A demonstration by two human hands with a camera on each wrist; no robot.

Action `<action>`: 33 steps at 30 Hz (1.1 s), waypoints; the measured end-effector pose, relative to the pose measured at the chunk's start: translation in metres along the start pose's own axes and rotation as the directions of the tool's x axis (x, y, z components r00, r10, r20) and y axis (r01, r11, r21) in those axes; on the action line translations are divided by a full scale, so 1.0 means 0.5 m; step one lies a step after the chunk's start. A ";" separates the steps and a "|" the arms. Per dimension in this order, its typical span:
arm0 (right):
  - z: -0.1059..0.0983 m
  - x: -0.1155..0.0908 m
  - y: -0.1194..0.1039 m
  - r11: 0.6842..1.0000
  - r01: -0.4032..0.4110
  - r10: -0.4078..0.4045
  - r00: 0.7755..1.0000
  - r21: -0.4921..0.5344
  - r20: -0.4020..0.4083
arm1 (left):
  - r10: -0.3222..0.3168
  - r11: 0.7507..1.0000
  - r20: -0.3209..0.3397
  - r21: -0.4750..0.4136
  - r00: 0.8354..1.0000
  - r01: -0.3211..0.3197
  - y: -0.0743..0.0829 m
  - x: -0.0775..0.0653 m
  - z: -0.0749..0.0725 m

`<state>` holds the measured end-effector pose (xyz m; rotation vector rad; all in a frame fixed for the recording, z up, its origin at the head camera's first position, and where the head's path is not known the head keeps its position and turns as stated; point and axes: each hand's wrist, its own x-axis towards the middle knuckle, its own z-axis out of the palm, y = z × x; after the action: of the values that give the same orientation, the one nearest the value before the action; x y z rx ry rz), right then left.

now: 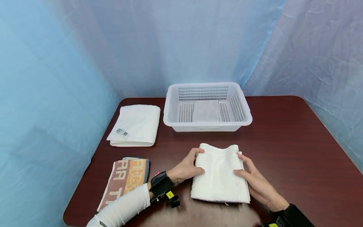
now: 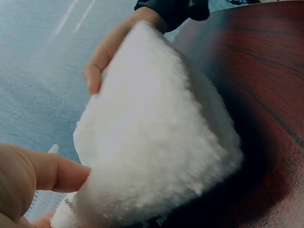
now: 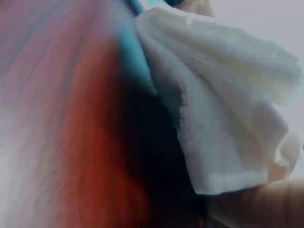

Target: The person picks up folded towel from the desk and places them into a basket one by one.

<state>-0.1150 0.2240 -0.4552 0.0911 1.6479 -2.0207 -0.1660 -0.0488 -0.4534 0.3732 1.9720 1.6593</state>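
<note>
A folded white towel [image 1: 220, 176] is held between both hands near the front of the table, its far edge dipping in the middle. My left hand [image 1: 188, 167] grips its left side, thumb on top. On the opposite side my right hand [image 1: 256, 183] pinches the edge, thumb over the cloth and fingers partly hidden beneath. In the left wrist view the fluffy towel [image 2: 147, 128] fills the middle, with the thumb [image 2: 61, 173] at its near edge. Several layers of the towel [image 3: 223, 118] hang in folds in the right wrist view.
A white plastic basket [image 1: 207, 124] stands at the back of the dark red table [image 1: 289, 142], with a folded pale cloth [image 1: 206, 111] inside. At the left lie another folded white towel [image 1: 139, 123] with a label and a patterned brown-and-orange towel [image 1: 124, 179]. Blue curtains hang behind.
</note>
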 end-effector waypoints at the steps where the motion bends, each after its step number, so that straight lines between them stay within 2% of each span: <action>1: -0.001 0.000 -0.001 1.000 -0.002 0.002 1.000 0.027 0.003 | 0.000 1.000 -0.002 -0.008 1.000 0.000 0.000 0.000 0.001; 4: -0.003 0.001 -0.002 0.997 -0.003 0.000 0.999 0.081 0.038 | 0.004 1.000 -0.006 -0.021 1.000 -0.004 -0.002 -0.001 0.003; 7: -0.002 0.002 -0.003 0.998 0.006 -0.011 0.997 0.068 0.073 | 0.015 0.999 -0.004 -0.028 1.000 -0.015 -0.005 -0.003 0.003; 10: 0.000 0.000 -0.006 0.998 0.034 -0.032 0.999 -0.049 0.044 | 0.036 0.999 0.001 -0.039 0.999 -0.036 -0.004 -0.006 0.002; 15: 0.009 -0.004 -0.014 0.972 0.080 -0.090 0.995 -0.222 -0.034 | 0.068 0.997 -0.001 -0.048 0.998 -0.068 0.000 -0.009 -0.002; 19: 0.017 -0.007 -0.021 0.955 0.150 -0.166 0.985 -0.254 -0.042 | 0.097 0.995 -0.009 -0.035 0.995 -0.098 0.004 -0.010 -0.005; 24: 0.019 -0.011 -0.036 0.911 0.237 -0.268 0.962 -0.338 -0.046 | 0.124 0.992 -0.010 -0.026 0.992 -0.124 0.018 -0.012 -0.010; 29: 0.019 -0.010 -0.053 0.881 0.277 -0.317 0.947 -0.384 -0.044 | 0.160 0.986 -0.006 -0.049 0.987 -0.160 0.042 -0.012 -0.019; 33: 0.020 -0.006 -0.065 0.875 0.298 -0.340 0.939 -0.380 -0.045 | 0.183 0.982 -0.005 -0.047 0.983 -0.183 0.061 -0.012 -0.028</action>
<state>-0.1235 0.2194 -0.4226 -0.2241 2.2100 -1.9169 -0.1724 -0.0571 -0.4209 0.5500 1.9441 1.8157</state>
